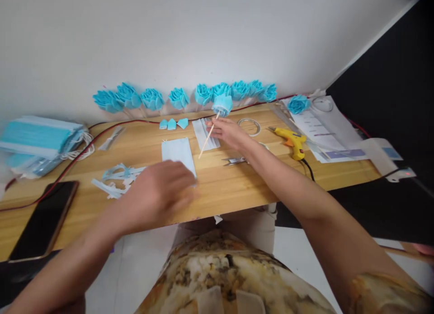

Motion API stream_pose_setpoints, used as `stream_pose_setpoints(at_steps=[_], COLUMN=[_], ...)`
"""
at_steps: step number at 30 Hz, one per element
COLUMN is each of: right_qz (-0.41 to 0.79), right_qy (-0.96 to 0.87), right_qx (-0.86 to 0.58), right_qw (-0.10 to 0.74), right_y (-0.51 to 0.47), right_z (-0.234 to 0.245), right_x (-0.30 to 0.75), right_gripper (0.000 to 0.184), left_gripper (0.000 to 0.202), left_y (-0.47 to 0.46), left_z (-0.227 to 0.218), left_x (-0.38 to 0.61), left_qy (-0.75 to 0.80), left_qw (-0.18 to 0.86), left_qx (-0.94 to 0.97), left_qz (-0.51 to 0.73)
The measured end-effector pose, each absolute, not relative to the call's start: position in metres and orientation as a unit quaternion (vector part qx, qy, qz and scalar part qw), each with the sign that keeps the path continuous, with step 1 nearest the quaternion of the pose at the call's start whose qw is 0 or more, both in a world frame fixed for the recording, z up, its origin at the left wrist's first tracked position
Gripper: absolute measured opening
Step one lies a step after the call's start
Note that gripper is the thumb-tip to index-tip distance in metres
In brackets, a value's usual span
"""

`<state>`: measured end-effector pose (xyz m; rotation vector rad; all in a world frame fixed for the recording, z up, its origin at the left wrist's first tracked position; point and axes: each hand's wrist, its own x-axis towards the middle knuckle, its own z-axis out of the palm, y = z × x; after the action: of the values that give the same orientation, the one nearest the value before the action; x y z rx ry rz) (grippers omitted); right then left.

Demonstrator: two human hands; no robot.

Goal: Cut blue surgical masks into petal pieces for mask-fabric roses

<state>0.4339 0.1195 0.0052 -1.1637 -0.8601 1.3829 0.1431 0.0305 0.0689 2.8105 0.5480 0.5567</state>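
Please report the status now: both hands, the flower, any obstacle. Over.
Right hand holds stick flower. Left hand on flat mask, blurred. Scissors lie close by.

The left hand is blurred, its fingers indistinct, and it hides the near end of the blue mask. Fingers of the right hand cover part of the skewer. The forearm hides half the scissors.

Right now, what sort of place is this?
Likely a craft desk: wooden table, a row of blue roses, a yellow glue gun, and the rose on a stick in your right hand.
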Motion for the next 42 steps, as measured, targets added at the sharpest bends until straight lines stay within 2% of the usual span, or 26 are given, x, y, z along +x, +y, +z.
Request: stream_pose_setpoints(at_steps=[3, 8, 18, 24, 26, 28, 31, 34, 37, 40, 42], right_qz=[0.586, 0.585, 0.589, 0.556, 0.548, 0.541, 0.531, 0.506, 0.469, 0.457, 0.491], right_qy=[-0.365, -0.405, -0.441, -0.458, -0.453, -0.445, -0.442, -0.456, -0.480, -0.514, -0.528], right_qx=[-0.502, -0.489, -0.415, -0.419, -0.414, -0.413, -0.414, -0.417, -0.435, -0.438, -0.411], right_qw=[0.520, 0.505, 0.536, 0.552, 0.569, 0.582, 0.593, 0.602, 0.600, 0.579, 0.557], right_y=[0.113, 0.092, 0.094, 0.096, 0.095, 0.093, 0.087, 0.080, 0.075, 0.076, 0.080], right_z=[-0.001, -0.002, 0.036, 0.033, 0.029, 0.025, 0.025, 0.027, 0.028, 0.029, 0.031], right_x=[0.437, 0.443, 0.433, 0.429, 0.430, 0.430, 0.428, 0.423, 0.421, 0.427, 0.437], right_gripper=[0.018, 0.018, 0.027, 0.034, 0.043, 0.052, 0.056, 0.051, 0.043, 0.040, 0.049], left_gripper=[0.035, 0.035, 0.016, 0.008, 0.011, 0.022, 0.034, 0.039, 0.035, 0.032, 0.031], left_y=[0.071, 0.110, 0.118, 0.125, 0.128, 0.129, 0.120, 0.100, 0.082, 0.076, 0.078], left_z=[0.039, -0.007, 0.004, 0.000, 0.002, 0.009, 0.022, 0.030, 0.027, 0.022, 0.019], left_x=[0.154, 0.167, 0.190, 0.190, 0.189, 0.193, 0.208, 0.228, 0.239, 0.241, 0.239], left_qy=[0.269, 0.349, 0.385, 0.388, 0.403, 0.430, 0.421, 0.346, 0.328, 0.332, 0.337], left_qw=[0.047, 0.024, 0.025, 0.049, 0.074, 0.106, 0.218, 0.389, 0.508, 0.579, 0.588], left_qx=[0.955, 0.936, 0.922, 0.920, 0.910, 0.882, 0.826, 0.800, 0.750, 0.696, 0.677], left_qz=[0.115, 0.043, 0.009, 0.016, 0.059, 0.161, 0.303, 0.298, 0.269, 0.266, 0.287])
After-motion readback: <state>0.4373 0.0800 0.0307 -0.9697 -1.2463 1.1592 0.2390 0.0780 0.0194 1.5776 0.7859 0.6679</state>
